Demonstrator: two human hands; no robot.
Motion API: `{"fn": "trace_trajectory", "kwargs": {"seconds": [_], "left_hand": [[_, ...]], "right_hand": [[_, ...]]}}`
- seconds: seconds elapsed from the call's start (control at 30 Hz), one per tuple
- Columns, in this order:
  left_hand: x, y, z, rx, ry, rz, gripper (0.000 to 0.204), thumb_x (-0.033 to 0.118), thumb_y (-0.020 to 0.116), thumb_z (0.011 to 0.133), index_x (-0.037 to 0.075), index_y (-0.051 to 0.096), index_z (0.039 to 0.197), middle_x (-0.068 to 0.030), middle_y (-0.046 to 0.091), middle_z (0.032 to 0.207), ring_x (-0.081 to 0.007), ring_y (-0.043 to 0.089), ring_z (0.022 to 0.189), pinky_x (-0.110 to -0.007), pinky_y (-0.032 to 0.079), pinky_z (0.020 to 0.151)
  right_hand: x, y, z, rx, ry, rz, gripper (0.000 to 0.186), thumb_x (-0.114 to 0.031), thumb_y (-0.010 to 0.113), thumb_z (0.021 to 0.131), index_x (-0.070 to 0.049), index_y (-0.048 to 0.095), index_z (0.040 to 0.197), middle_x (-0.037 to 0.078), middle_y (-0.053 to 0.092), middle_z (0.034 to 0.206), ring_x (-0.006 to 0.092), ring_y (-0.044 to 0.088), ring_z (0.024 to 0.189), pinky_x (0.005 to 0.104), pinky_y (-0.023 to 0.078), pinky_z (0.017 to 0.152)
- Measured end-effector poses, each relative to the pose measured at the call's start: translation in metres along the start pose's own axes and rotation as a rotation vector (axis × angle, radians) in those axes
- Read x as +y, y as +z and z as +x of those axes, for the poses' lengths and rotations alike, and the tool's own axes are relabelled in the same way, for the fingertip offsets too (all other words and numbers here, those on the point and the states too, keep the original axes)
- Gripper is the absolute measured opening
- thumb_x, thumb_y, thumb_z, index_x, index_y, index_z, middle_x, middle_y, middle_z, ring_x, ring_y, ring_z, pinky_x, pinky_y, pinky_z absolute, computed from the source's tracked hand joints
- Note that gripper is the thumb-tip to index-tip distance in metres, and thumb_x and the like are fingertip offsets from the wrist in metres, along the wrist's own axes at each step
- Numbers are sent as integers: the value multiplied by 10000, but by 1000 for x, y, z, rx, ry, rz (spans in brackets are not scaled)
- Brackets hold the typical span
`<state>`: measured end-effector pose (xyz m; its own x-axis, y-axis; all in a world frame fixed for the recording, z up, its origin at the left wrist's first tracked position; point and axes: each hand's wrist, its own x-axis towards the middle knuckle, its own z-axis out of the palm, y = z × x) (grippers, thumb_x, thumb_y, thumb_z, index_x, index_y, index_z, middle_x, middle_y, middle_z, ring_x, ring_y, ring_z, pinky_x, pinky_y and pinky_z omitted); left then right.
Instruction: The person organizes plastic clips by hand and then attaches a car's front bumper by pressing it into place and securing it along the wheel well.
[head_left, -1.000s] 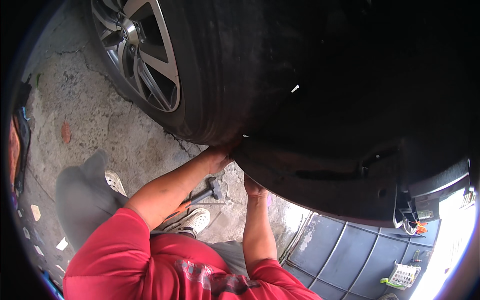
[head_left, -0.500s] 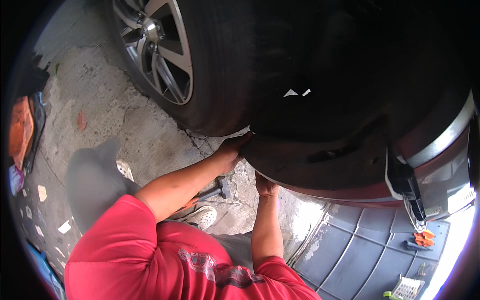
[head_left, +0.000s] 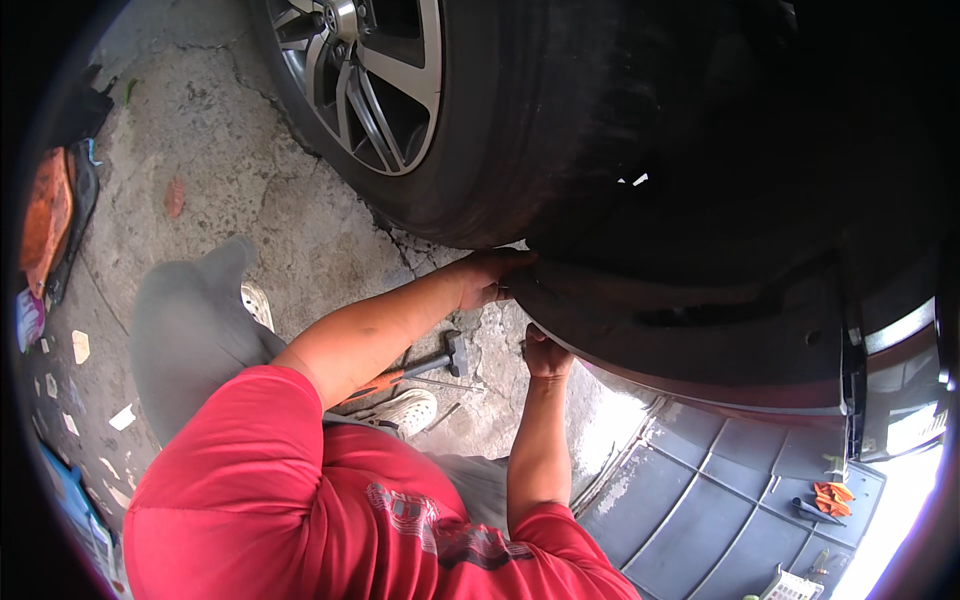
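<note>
A car's dark red bumper [head_left: 690, 385] curves across the right, with a black wheel-arch liner [head_left: 690, 315] along its inner side. My left hand [head_left: 490, 278] is closed around the liner's near corner, just below the tire [head_left: 490, 170]; some fingertips are hidden behind it. Lower and to the right, my right hand [head_left: 547, 355] is at the bumper's lower edge, fingers curled in. What those fingers hold, if anything, does not show. On the concrete between my forearms lies a hammer [head_left: 455, 355] with an orange-and-black handle, and a thin metal rod [head_left: 445, 385] beside it.
An alloy wheel [head_left: 375, 90] stands at the top. A grey ribbed panel [head_left: 690, 490] at lower right carries an orange-and-black item [head_left: 832, 497] and a white perforated basket [head_left: 790, 585]. Paper scraps [head_left: 122, 417] and an orange object [head_left: 47, 215] lie at left on cracked concrete.
The view has shifted, so the wheel and bumper sit further right. My right hand has dropped slightly from the bumper edge, showing more of its curled fingers. My left hand keeps its hold at the corner.
</note>
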<state>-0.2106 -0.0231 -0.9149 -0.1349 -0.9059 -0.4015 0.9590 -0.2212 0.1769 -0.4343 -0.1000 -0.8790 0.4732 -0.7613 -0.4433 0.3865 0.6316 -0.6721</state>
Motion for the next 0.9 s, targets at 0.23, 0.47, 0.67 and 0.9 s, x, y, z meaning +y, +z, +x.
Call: {"fn": "trace_trajectory", "kwargs": {"seconds": [0.23, 0.47, 0.67, 0.9], "left_hand": [[8, 1, 0, -28, -4, -52, 286, 287, 709, 1031, 139, 676, 1274, 10, 735, 1158, -125, 688, 1025, -326, 554, 884], [25, 56, -43, 285, 458, 745, 325, 152, 653, 1012, 57, 650, 1323, -128, 722, 1268, -247, 687, 1188, -372, 544, 967], [28, 145, -152, 5, 767, 793, 548, 50, 654, 923, 20, 529, 1456, -120, 651, 1362, -247, 626, 1269, -359, 486, 1070], [39, 222, -203, -27, 1092, 744, 944, 331, 952, 785, 15, 429, 1504, -78, 566, 1430, -206, 568, 1282, -369, 458, 1111]], "right_hand": [[0, 7, -1, 31, 11, -27, 365, -395, 662, 1029, -141, 668, 1291, 10, 726, 1226, 142, 651, 955, 307, 491, 658], [-3, 9, 0, -21, 68, -77, 341, -425, 677, 1009, -212, 664, 1275, -25, 704, 1178, 136, 626, 917, 295, 483, 671], [-8, -55, 3, -21, 162, -125, 269, -397, 616, 1041, -237, 598, 1257, -33, 575, 945, 149, 499, 778, 296, 423, 667], [-18, -34, 4, -40, 241, -499, 143, -205, 491, 1069, -160, 547, 1194, 8, 512, 882, 155, 484, 744, 326, 408, 660]]}}
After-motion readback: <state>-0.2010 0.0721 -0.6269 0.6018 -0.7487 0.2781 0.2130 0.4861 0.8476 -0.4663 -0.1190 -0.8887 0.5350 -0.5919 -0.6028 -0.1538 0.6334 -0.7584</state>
